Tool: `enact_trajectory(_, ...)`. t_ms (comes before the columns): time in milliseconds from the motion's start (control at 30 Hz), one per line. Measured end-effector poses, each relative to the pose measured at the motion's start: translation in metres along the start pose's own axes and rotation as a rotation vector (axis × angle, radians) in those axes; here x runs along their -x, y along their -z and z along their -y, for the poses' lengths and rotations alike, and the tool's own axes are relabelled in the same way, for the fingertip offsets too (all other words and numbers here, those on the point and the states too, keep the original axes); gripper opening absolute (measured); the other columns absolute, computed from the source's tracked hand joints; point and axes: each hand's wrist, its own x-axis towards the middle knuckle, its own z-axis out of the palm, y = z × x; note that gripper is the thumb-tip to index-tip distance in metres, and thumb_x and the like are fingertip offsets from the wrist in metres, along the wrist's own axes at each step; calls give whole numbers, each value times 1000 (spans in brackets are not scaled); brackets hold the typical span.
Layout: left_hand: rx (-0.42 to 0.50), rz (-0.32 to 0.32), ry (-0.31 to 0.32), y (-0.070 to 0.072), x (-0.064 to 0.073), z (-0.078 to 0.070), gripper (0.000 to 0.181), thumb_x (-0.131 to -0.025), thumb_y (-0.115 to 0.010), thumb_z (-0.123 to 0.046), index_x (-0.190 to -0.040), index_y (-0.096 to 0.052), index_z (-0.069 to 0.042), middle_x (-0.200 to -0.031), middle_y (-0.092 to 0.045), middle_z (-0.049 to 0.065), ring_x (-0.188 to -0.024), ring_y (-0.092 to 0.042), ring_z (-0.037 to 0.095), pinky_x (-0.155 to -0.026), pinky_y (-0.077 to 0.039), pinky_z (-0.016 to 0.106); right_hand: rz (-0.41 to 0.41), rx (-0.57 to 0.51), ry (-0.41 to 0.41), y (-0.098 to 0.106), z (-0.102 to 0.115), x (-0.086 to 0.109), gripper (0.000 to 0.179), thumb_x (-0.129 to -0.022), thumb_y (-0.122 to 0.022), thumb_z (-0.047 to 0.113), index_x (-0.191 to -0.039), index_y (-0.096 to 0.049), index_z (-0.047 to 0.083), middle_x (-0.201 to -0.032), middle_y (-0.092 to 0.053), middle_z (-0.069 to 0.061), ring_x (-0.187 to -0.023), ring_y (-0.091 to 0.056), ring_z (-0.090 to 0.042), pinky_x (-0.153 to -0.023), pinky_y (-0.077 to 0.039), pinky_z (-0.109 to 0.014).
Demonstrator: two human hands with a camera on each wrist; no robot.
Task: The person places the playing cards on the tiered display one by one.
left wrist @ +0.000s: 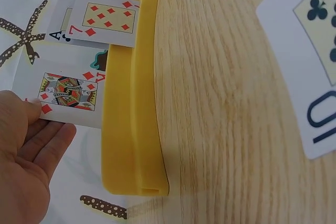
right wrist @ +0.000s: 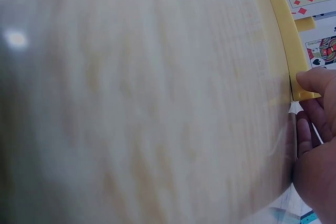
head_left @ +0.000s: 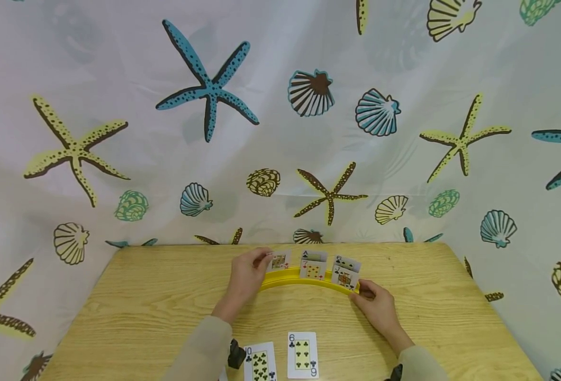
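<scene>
A curved yellow card holder (head_left: 285, 276) lies on the wooden table. My left hand (head_left: 244, 275) pinches the king of diamonds (left wrist: 68, 92) by its outer edge; the card stands upright at the left part of the holder. The right hand (head_left: 378, 306) grips the holder's right end, thumb on the near side and fingers behind. In the middle, a seven of diamonds (head_left: 313, 270) stands before a black ace (head_left: 314, 255). A jack of spades (head_left: 345, 278) stands in front of a black six (head_left: 347, 262) at the right.
On the table (head_left: 166, 301) nearer me, a ten of clubs (head_left: 260, 362) and a six of clubs (head_left: 302, 355) lie face up. Another card's edge shows beside the left sleeve. A cloth (head_left: 271, 143) with starfish and shells hangs behind and beside the table.
</scene>
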Motion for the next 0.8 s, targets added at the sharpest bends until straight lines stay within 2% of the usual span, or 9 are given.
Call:
enact_trajectory(200,-3,12,6,-2,1,-1,17,-103,-69,-11,-115,-78,-3,-103,-81,12,-83,-72,19,-70,-61,29,2,0,2,1,-1,0,49,-95,-80,16,-138,-66,-2,-127,-73,-21,-111,-73,-32,-93,-62,-38)
enact_trajectory(400,24,33,38,-4,1,-3,18,-104,-67,-10,-117,-77,-3,-109,-80,13,-87,-71,19,-72,-61,28,1,-1,7,1,1,1,47,-95,-80,15,-137,-67,-2,-125,-73,-21,-110,-73,-31,-90,-62,-33)
enact_trajectory(800,21,44,25,-4,2,-2,19,-104,-67,-12,-118,-77,-4,-107,-80,11,-87,-72,19,-75,-62,32,2,-7,1,2,1,1,47,-95,-80,16,-136,-67,-2,-126,-73,-21,-109,-73,-30,-89,-61,-30)
